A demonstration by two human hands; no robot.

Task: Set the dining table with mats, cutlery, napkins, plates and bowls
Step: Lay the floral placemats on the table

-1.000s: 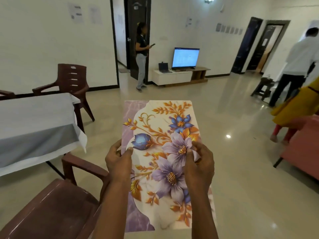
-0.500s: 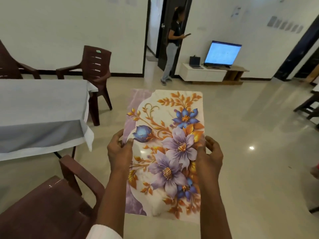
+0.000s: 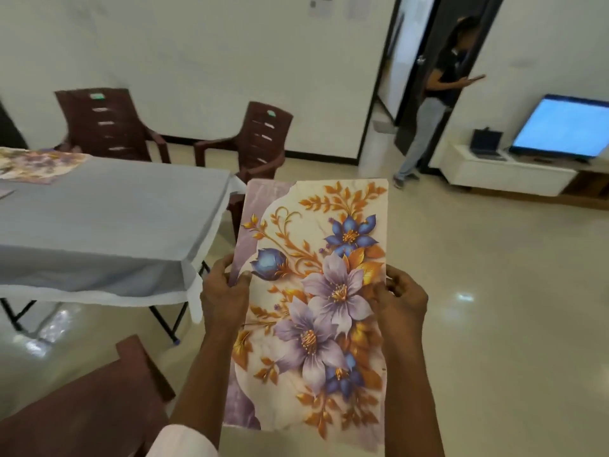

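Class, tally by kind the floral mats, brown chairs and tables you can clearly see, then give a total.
Floral mats: 2
Brown chairs: 3
Tables: 1
Total: 6
Anything cut off at the left edge is not counted.

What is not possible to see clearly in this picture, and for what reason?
Head view.
1. Held mat: its underside, and any mats beneath it, hidden by its own face.
2. Left hand and right hand: fingers under the mat hidden.
3. Second mat on the table: blurred, cut off by the left edge.
4. Wall papers: too small to read.
5. Near chair: cut off by the bottom edge.
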